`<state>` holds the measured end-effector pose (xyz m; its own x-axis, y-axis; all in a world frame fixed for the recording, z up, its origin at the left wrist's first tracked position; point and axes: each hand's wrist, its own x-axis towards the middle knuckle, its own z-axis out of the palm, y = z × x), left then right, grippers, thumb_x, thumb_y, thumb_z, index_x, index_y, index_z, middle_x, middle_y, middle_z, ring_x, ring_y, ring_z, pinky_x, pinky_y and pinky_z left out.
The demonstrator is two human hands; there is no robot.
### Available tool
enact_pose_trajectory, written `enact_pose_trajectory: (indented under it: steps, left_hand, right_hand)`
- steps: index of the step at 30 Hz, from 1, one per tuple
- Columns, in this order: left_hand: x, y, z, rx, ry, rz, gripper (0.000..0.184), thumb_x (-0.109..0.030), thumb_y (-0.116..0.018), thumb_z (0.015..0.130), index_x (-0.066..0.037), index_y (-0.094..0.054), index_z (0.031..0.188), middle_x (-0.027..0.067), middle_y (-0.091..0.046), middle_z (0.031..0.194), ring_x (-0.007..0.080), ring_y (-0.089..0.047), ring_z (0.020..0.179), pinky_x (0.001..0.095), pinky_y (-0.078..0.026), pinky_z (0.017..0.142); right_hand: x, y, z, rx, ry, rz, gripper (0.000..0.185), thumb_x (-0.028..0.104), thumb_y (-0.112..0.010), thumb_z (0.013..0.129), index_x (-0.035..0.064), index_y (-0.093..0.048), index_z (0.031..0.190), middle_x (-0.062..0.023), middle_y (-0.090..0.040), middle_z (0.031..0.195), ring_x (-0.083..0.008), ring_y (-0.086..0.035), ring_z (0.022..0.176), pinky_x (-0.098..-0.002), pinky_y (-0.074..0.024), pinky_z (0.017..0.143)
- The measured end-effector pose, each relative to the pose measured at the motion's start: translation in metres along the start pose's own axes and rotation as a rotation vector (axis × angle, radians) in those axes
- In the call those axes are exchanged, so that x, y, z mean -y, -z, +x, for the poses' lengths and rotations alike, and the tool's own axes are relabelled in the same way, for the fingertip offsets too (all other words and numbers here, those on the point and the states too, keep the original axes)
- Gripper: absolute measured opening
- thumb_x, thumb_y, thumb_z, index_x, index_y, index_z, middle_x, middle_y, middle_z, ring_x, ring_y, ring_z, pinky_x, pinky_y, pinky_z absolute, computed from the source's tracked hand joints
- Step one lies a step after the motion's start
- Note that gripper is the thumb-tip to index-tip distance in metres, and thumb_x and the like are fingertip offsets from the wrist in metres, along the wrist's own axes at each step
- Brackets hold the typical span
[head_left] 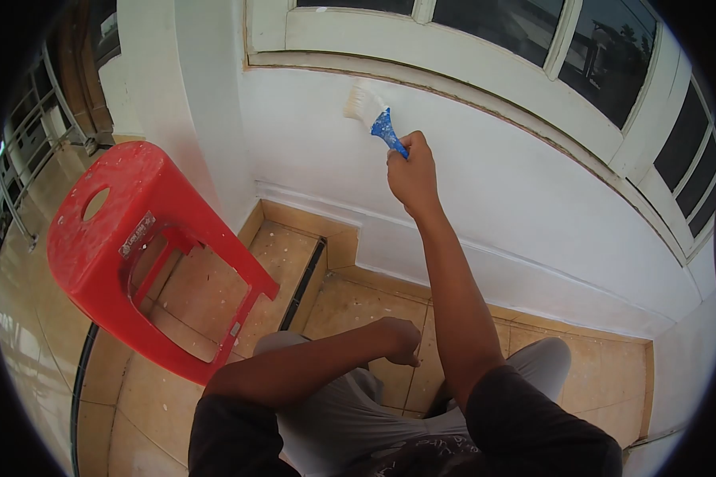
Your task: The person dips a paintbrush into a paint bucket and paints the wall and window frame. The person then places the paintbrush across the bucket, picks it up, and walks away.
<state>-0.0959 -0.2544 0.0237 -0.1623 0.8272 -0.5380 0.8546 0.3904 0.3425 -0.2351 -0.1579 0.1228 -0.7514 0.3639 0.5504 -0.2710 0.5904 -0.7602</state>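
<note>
My right hand (413,175) is closed round the blue handle of a paint brush (384,129), arm stretched forward. The brush's pale bristles lie against the white wall (310,135), just below the window ledge. White paint spots mark the blue handle. My left hand (401,340) hangs over my lap with its fingers curled; whether anything is inside them is hidden.
A red plastic stool (111,215) with white spots stands at the left on the tiled floor (374,306). A low step with a black edge strip (304,282) runs beside it. White-framed windows (469,48) are above the wall; metal railings (32,143) stand far left.
</note>
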Motion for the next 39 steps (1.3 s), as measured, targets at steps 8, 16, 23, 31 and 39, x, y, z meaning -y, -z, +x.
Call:
enact_pose_trajectory:
  steps: [8,16,23,31,39]
  left_hand:
    - [0.003,-0.011,-0.017,-0.06,-0.07,-0.024,0.051,-0.048,-0.056,0.089,0.001,-0.068,0.097,0.0196,-0.066,0.097,0.0347,-0.064,0.095,0.0443,-0.05,0.081]
    - [0.002,-0.009,-0.01,0.028,-0.053,0.022,0.052,-0.049,-0.055,0.089,0.001,-0.067,0.101,0.0201,-0.066,0.101,0.0352,-0.063,0.098,0.0435,-0.049,0.084]
    - [0.001,0.002,-0.008,-0.117,-0.238,-0.236,0.051,-0.038,-0.058,0.09,-0.011,-0.05,0.133,0.0142,-0.053,0.132,0.0297,-0.047,0.125,0.0399,-0.037,0.103]
    - [0.047,-0.049,0.08,-0.252,-0.311,-0.218,0.049,-0.036,-0.057,0.091,-0.008,-0.053,0.13,0.0168,-0.049,0.136,0.0304,-0.045,0.126,0.0396,-0.036,0.104]
    - [0.049,-0.044,0.094,-0.074,-0.011,-0.039,0.059,-0.053,-0.055,0.086,0.003,-0.07,0.098,0.0213,-0.065,0.106,0.0352,-0.061,0.103,0.0429,-0.047,0.089]
  right_hand:
    - [-0.045,0.147,-0.078,-0.413,-0.039,-0.341,0.008,0.002,-0.05,0.087,0.0016,-0.044,0.091,-0.0124,-0.053,0.067,-0.0244,-0.052,0.056,-0.0375,-0.0428,0.056]
    - [-0.02,0.074,-0.066,-0.309,0.082,-0.436,0.017,-0.005,-0.046,0.085,-0.0002,-0.033,0.094,-0.0209,-0.049,0.063,-0.0397,-0.053,0.054,-0.0441,-0.0399,0.052]
    - [0.055,-0.044,-0.024,0.093,0.015,-0.318,0.038,-0.004,-0.054,0.079,-0.0055,-0.035,0.112,-0.0295,-0.053,0.097,-0.0423,-0.062,0.081,-0.0448,-0.0538,0.069]
    - [0.086,-0.065,0.013,0.355,0.05,-0.165,0.037,-0.001,-0.051,0.077,-0.0052,-0.039,0.112,-0.0281,-0.06,0.089,-0.0418,-0.063,0.087,-0.0492,-0.0502,0.076]
    - [0.065,-0.04,0.041,0.286,0.02,-0.042,0.023,0.003,-0.047,0.081,-0.004,-0.041,0.102,-0.0299,-0.06,0.087,-0.0431,-0.062,0.08,-0.0486,-0.0466,0.069]
